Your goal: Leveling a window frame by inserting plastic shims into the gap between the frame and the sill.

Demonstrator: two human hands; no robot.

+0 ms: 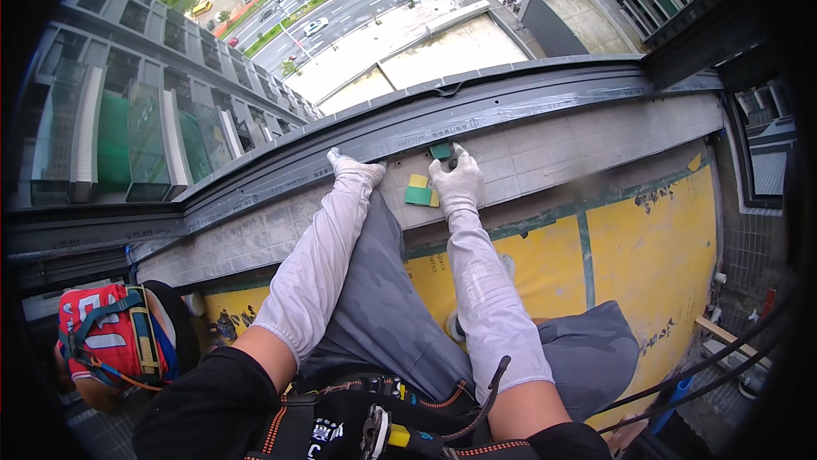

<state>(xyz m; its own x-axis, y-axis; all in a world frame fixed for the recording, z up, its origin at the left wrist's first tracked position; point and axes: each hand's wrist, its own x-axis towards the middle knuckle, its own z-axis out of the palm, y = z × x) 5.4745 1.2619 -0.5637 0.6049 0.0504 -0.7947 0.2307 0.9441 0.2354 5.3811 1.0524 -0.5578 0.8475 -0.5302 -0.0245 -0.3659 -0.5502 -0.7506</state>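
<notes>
A long grey metal window frame (pixel 408 138) runs across the tiled ledge (pixel 523 162) in front of me. My left hand (pixel 353 169), in a whitish work glove, is closed over the frame's near edge; some of its fingers are hidden. To its right, my gloved right hand (pixel 458 181) pinches a small dark green block (pixel 440 151) against the frame's lower edge. Just left of that hand, a flat green piece (pixel 417 195) and a yellow piece (pixel 418 180) lie on the ledge.
Beyond the frame is a steep drop to a road (pixel 357 13) with cars. A person in a red shirt and harness (pixel 111 337) crouches at the lower left. Worn yellow boards (pixel 647 247) lie below the ledge. Black cables (pixel 698 371) cross at the right; my harness (pixel 374 430) has a metal clip.
</notes>
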